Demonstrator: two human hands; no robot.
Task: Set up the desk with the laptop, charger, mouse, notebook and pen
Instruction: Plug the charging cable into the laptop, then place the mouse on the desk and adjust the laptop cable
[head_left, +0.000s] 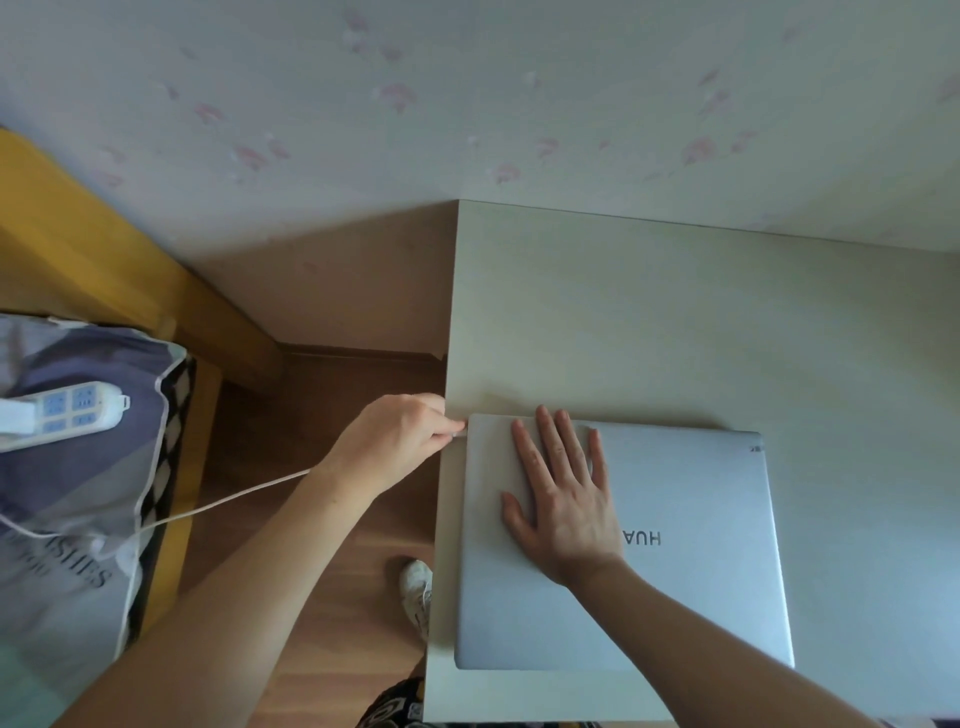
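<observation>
A closed silver laptop (691, 561) lies near the left front corner of the pale desk (675, 322). My right hand (563, 493) rests flat on its lid with the fingers spread. At the laptop's left edge near the far corner, my left hand (400, 441) pinches the plug of the white charger cable (223, 501). The cable runs left across the gap to the bed. No mouse, notebook or pen is in view.
A white power strip (67, 410) lies on a grey-blue pillow (78, 493) on the yellow-framed bed at the left. Wooden floor and a white shoe (418, 587) show between bed and desk. The wall with pink flowers is behind.
</observation>
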